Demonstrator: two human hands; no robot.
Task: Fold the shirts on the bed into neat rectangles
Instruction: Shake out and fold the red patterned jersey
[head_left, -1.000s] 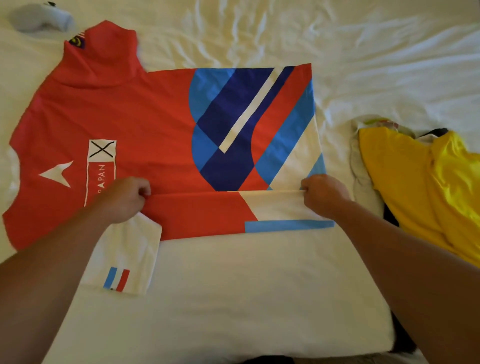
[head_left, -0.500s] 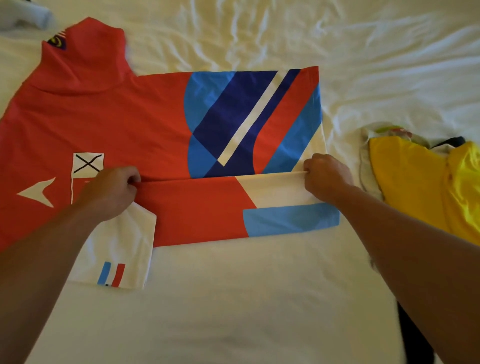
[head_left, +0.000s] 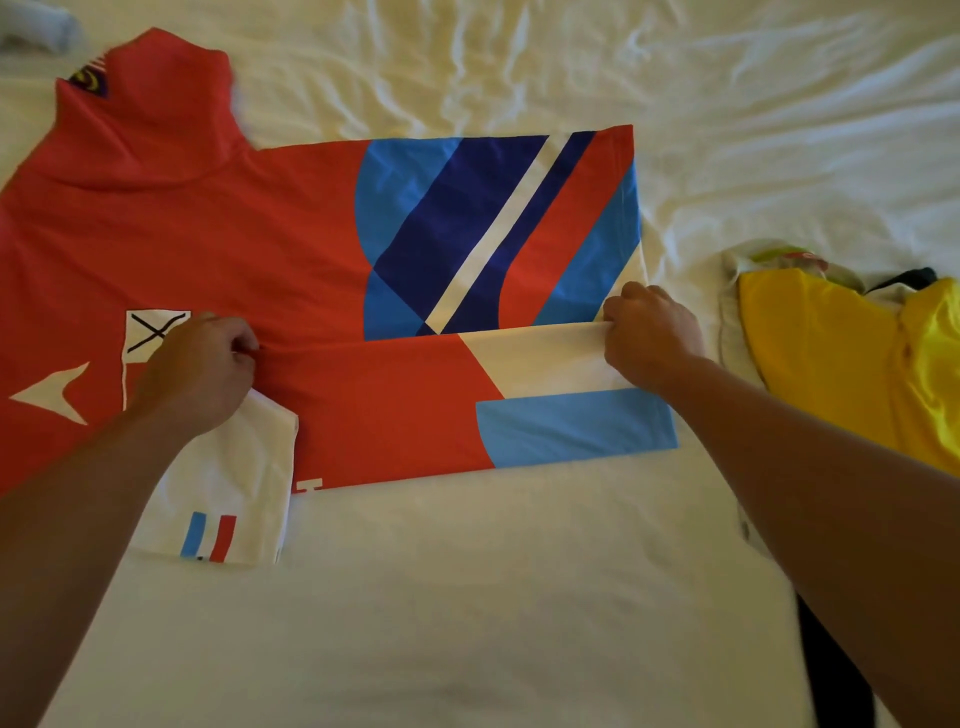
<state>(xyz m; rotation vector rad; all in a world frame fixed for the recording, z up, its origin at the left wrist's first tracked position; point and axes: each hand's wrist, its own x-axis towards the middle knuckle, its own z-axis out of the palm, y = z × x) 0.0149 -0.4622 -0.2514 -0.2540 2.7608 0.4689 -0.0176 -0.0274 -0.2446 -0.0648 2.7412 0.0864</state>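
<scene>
— How many shirts lie on the bed?
— One red shirt spread flat; one yellow shirt heaped at the right.
— And the hands?
— Two: left hand and right hand each pinch the red shirt's folded edge.

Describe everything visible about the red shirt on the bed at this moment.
The red shirt lies flat on the white bed sheet, collar end left, hem right. It looks like smooth jersey fabric, with blue, navy and white geometric panels near the hem, a white arrow and a crossed box on the chest, and a badge on the far sleeve. The near side is folded over the body as a long strip; the left hand and right hand grip its upper edge. A white near sleeve sticks out toward the viewer.
</scene>
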